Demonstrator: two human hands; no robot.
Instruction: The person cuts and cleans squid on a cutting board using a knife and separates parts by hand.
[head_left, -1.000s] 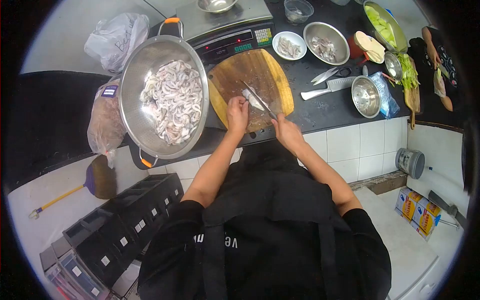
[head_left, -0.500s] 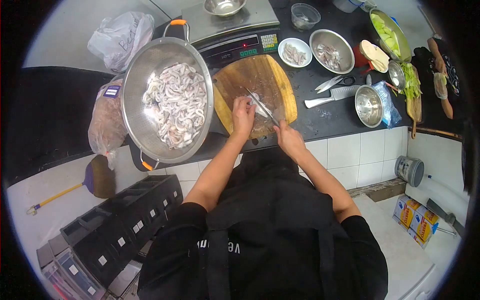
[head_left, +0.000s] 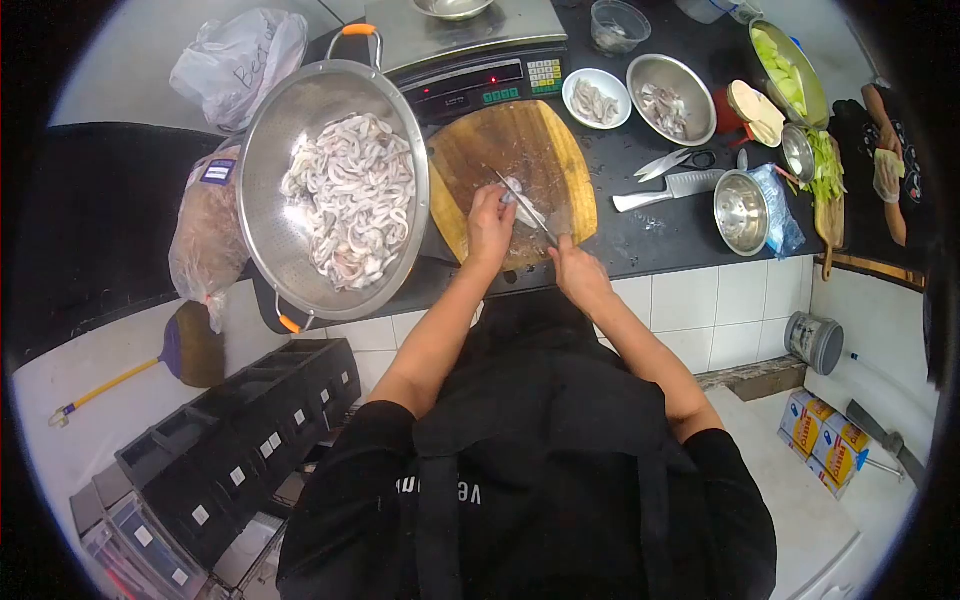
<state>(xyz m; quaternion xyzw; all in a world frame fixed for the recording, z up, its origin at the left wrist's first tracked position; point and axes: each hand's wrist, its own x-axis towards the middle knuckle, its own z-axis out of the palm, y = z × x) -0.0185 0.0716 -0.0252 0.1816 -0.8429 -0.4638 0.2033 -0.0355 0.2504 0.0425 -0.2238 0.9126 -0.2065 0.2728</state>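
A rounded wooden cutting board (head_left: 478, 150) lies in front of me with a pale piece of squid (head_left: 527, 214) on its middle. My left hand (head_left: 489, 226) is closed, its fingertips pinching the squid at its left side. In my right hand (head_left: 580, 274), at the board's lower right edge, is the handle of a knife (head_left: 522, 202). The blade slants up and left across the squid, close to my left fingertips. Left of the board stands a large steel colander (head_left: 262, 222) with orange handles, holding a heap of cut squid (head_left: 355, 195).
Behind the board sits a digital scale (head_left: 480, 85). On the right are a white bowl (head_left: 610, 122) of squid, a steel bowl (head_left: 708, 97), a white-handled cleaver (head_left: 690, 184), scissors (head_left: 662, 165) and another steel bowl (head_left: 741, 240). A co-worker's gloved hand (head_left: 887, 180) shows at far right.
The view has shifted slightly. Both hands stay at the board, with the knife still across the squid; less of the squid shows right of the blade now.
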